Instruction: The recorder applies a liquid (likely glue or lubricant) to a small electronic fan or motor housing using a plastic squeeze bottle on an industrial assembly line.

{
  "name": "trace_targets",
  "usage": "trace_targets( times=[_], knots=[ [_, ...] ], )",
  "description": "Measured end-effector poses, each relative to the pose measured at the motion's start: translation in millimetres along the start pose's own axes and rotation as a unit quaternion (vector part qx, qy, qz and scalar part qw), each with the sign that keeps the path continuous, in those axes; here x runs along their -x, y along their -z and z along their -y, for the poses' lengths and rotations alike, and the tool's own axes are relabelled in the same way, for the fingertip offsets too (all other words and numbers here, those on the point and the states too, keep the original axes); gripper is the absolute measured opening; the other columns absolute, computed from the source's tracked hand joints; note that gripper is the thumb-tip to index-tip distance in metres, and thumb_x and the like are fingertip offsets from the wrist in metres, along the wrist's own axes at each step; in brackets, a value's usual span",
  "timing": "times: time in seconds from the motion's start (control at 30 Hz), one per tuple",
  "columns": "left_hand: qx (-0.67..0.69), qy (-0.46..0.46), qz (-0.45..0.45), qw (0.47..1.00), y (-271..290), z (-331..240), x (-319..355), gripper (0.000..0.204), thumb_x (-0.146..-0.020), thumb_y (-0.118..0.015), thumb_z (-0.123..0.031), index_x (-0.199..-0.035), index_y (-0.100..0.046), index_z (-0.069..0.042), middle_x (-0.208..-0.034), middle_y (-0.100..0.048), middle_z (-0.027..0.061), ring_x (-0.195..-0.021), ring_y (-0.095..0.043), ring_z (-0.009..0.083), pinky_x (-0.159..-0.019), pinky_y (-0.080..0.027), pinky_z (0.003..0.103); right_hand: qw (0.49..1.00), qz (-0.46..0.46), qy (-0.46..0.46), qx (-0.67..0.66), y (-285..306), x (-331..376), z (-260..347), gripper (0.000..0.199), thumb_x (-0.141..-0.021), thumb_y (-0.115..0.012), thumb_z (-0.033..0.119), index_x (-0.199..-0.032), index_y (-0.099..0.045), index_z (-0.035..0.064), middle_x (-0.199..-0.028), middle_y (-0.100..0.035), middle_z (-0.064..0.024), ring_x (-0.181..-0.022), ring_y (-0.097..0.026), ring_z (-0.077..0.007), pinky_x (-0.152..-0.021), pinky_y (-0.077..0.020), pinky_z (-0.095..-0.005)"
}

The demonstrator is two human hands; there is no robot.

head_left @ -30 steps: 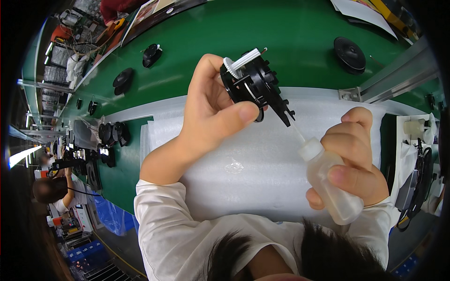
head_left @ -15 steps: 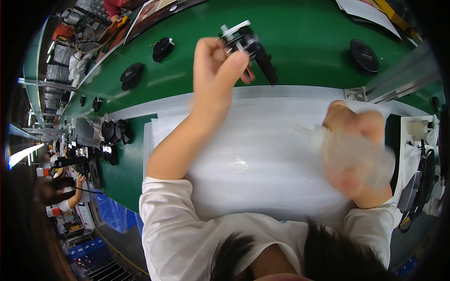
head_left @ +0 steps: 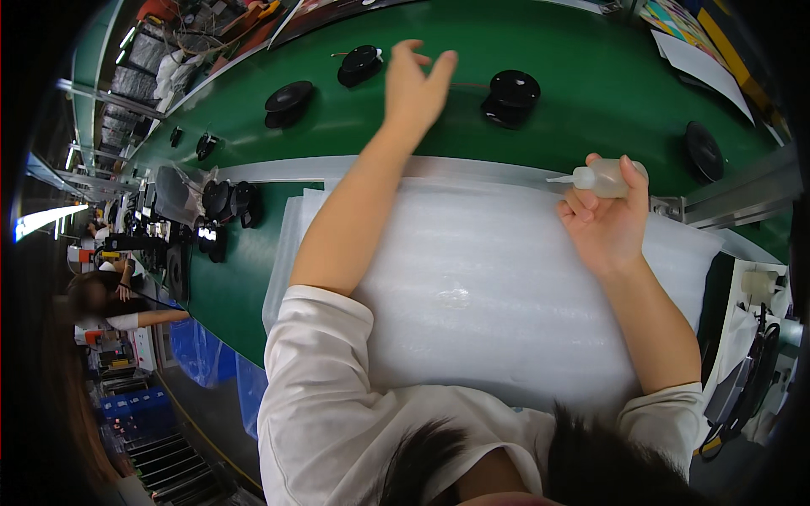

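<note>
My left hand [head_left: 415,93] reaches over the green work surface [head_left: 354,135], its fingers apart with nothing between them. Right of it sits a black round part [head_left: 513,91], a disc on a dark base, apart from the fingers. Another black round part [head_left: 361,61] with a small pale piece at its side is close by on the left. My right hand [head_left: 606,221] is closed round a translucent squeeze bottle [head_left: 609,179], which lies sideways with its thin pale nozzle pointing left. The bottle is above the far edge of the white foam sheet [head_left: 472,312].
More black round parts [head_left: 288,103] rest on the green surface, one at the far right [head_left: 704,150]. A metal rail [head_left: 287,169] borders the foam sheet. At right stand a metal post [head_left: 742,191] and a white tray of cables. Co-workers are at left.
My left hand has let go of a black part with metal pieces and is now empty. My right hand, blurred before, has moved away from me with the bottle.
</note>
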State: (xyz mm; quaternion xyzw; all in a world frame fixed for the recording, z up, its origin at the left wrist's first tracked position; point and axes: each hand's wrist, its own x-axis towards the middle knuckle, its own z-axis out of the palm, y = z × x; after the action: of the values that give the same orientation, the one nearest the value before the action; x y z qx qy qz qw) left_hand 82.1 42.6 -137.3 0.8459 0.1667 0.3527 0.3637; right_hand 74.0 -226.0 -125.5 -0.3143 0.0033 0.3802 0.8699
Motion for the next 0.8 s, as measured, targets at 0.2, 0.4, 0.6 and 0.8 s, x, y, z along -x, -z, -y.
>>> trace_targets(
  times=[0.2, 0.4, 0.6, 0.8],
  knots=[
    [-0.17, 0.071, -0.081, 0.98, 45.4, 56.0, -24.4, 0.062, -0.063, -0.061, -0.024, -0.112, -0.038, 0.006, -0.103, -0.049, 0.0236, -0.095, -0.049, 0.0348, -0.083, -0.04, 0.037, 1.0, 0.003, 0.008, 0.002, 2.8, -1.8, 0.7, 0.035, -0.076, -0.051, 0.043, -0.086, -0.05, 0.0089, -0.054, -0.041, -0.0019, -0.05, -0.037, -0.0123, -0.055, -0.0285, -0.0256],
    [-0.126, 0.136, -0.054, 0.981, 42.8, 65.4, -28.7, 0.068, -0.065, -0.064, -0.029, -0.117, -0.034, 0.004, -0.093, -0.057, 0.0154, -0.079, -0.058, 0.0261, -0.076, -0.043, 0.033, 1.0, 0.005, 0.017, -0.008, 5.4, -2.3, 1.8, 0.035, -0.074, -0.054, 0.04, -0.086, -0.05, 0.0079, -0.057, -0.043, -0.0037, -0.049, -0.038, -0.013, -0.055, -0.0298, -0.0256],
    [-0.247, 0.155, -0.015, 0.956, 44.0, 21.7, -23.4, 0.08, -0.061, -0.065, -0.048, -0.118, -0.037, 0.0, -0.073, -0.061, 0.0083, -0.073, -0.06, 0.0227, -0.068, -0.046, 0.032, 1.0, 0.005, 0.005, -0.019, 9.4, -4.3, 2.0, 0.036, -0.074, -0.055, 0.039, -0.088, -0.049, 0.0068, -0.068, -0.046, -0.0046, -0.053, -0.042, -0.0139, -0.056, -0.0312, -0.0259],
    [-0.248, 0.112, 0.109, 0.956, 49.0, 20.4, -19.8, 0.069, -0.054, -0.066, -0.054, -0.101, -0.057, -0.004, -0.08, -0.063, 0.0117, -0.074, -0.061, 0.0244, -0.065, -0.048, 0.032, 0.999, -0.007, 0.02, -0.027, 1.0, 0.2, 1.2, 0.035, -0.074, -0.055, 0.038, -0.089, -0.05, 0.0069, -0.077, -0.048, -0.0034, -0.054, -0.043, -0.0149, -0.054, -0.0349, -0.0287]
  ],
)
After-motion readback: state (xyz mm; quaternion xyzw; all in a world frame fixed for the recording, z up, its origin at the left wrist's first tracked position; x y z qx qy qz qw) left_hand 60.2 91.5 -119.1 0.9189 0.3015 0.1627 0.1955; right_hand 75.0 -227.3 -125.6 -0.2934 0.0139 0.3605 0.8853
